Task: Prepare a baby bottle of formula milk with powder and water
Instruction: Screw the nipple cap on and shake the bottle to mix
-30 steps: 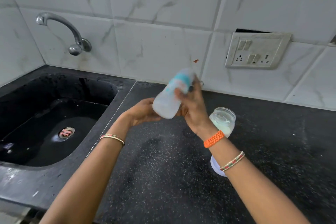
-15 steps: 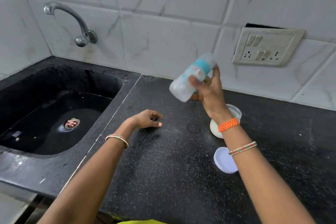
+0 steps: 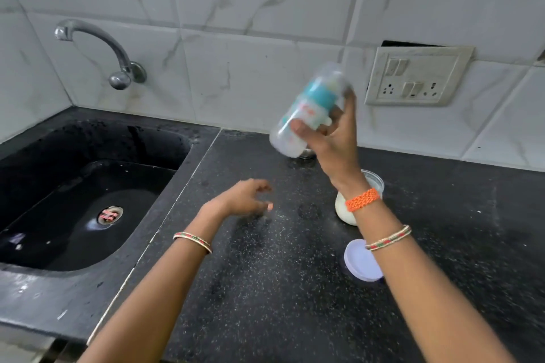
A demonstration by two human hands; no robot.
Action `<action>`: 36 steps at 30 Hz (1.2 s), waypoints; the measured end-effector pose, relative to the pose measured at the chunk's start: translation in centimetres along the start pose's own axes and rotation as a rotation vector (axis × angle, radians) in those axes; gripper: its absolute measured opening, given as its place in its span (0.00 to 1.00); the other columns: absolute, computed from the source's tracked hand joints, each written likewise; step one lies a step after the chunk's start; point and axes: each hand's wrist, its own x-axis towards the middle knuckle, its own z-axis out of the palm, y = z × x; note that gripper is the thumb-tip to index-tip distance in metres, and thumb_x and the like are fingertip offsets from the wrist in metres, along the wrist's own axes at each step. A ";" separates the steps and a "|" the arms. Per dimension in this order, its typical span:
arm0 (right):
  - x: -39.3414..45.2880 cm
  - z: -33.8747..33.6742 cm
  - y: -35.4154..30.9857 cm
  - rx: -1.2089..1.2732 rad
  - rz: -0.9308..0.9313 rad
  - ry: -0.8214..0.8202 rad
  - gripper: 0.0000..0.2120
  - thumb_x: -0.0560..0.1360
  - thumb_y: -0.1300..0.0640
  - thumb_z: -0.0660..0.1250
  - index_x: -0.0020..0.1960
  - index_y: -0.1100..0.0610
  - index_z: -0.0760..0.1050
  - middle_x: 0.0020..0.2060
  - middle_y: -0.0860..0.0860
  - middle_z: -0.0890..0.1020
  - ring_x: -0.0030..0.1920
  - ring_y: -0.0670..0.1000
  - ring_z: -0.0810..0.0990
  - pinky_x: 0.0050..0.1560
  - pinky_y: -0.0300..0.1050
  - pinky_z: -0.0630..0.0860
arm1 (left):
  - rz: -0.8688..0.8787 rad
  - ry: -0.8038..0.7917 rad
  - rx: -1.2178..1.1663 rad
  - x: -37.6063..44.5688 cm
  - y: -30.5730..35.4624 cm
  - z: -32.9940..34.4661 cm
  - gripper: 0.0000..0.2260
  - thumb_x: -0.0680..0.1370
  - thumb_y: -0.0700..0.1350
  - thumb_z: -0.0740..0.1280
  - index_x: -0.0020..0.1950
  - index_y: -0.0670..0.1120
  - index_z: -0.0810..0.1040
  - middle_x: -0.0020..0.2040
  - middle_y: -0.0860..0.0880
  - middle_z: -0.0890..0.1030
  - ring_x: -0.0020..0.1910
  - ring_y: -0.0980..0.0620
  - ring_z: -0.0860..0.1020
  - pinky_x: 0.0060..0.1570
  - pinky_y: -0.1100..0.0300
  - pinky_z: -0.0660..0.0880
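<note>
I judge this the mixing step: I shake the capped baby bottle (image 3: 309, 110), tilted in the air above the surface (image 3: 265, 289). My right hand (image 3: 333, 138) wraps its body, thumb across the front. My left hand (image 3: 244, 197) hovers loosely curled, empty. Next I need a firm grip until the powder dissolves.

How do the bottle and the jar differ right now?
The bottle is held tilted in the air in the grip of the right hand; the jar stands upright on the counter.
The bottle is capped, with a teal collar; the jar is open, its lid lying beside it.
The bottle is tall and slim; the jar is squat and rounded.
Both are see-through.
</note>
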 end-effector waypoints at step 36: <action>0.9 -2.6 -3.4 0.471 0.077 0.417 0.19 0.73 0.61 0.72 0.61 0.56 0.69 0.55 0.55 0.81 0.54 0.54 0.82 0.42 0.51 0.82 | 0.312 0.436 -1.210 -3.8 10.0 -6.4 0.14 0.69 0.47 0.70 0.54 0.48 0.78 0.52 0.48 0.80 0.50 0.52 0.79 0.51 0.52 0.80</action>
